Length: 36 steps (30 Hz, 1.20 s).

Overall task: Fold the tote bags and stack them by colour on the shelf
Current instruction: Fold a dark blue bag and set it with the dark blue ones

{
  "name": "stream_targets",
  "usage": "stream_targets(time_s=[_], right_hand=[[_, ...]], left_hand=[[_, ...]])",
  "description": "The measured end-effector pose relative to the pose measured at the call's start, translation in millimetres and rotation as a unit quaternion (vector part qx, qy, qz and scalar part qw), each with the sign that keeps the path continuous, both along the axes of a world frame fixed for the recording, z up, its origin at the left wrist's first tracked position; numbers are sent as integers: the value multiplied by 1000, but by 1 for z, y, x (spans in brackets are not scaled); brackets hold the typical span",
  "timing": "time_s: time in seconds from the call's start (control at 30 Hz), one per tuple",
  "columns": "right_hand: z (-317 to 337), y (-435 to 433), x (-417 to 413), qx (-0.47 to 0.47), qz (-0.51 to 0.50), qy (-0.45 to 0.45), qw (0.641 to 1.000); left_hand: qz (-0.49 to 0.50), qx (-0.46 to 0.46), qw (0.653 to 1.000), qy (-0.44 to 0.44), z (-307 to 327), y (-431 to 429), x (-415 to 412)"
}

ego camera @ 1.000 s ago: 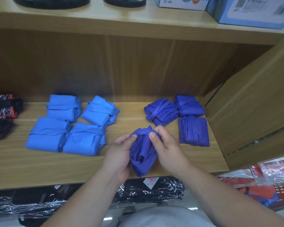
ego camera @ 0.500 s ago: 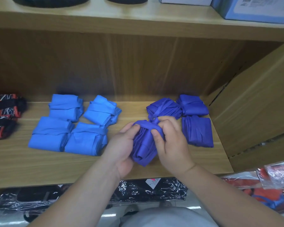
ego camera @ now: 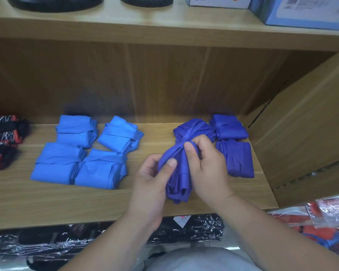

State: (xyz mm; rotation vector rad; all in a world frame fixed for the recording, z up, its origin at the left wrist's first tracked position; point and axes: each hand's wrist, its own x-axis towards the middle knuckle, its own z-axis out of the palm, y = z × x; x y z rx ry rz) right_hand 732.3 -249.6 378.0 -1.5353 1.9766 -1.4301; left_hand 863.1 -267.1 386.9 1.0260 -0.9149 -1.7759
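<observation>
A dark blue tote bag (ego camera: 177, 180), rolled into a bundle, is held over the front of the wooden shelf (ego camera: 67, 204). My left hand (ego camera: 149, 184) grips its left side, thumb on the cloth. My right hand (ego camera: 207, 169) grips the right side and pinches the strap wrapped round its top. Three folded dark blue bags (ego camera: 237, 157) lie behind and to the right. Several folded light blue bags (ego camera: 82, 151) lie in a group to the left.
Red and black patterned bags (ego camera: 2, 137) sit at the shelf's left end. A wooden side panel (ego camera: 305, 122) closes the right. Boxes (ego camera: 301, 10) and black items stand on the shelf above. Plastic-wrapped bags (ego camera: 47, 249) lie below.
The bundle has shifted slightly away from me, toward the dark blue bags. My right thumb and fingers have moved onto the strap at its top.
</observation>
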Motion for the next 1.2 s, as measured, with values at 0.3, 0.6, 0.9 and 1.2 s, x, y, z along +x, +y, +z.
stream_targets(time_s=[0.3,0.6,0.9,1.2], right_hand=[[-8,-1,5,-1,6,26,1000],[-4,-2,8,60,72,-85,992],[-17,-5,7,100,62,-111,987],[-12,1,10,63,80,-95,990]], left_hand=[[18,9,998,-64,0,-10,7],[90,110,989,26,3,-8,10],[85,132,987,47,1,-8,7],[46,102,993,-28,-3,-13,1]])
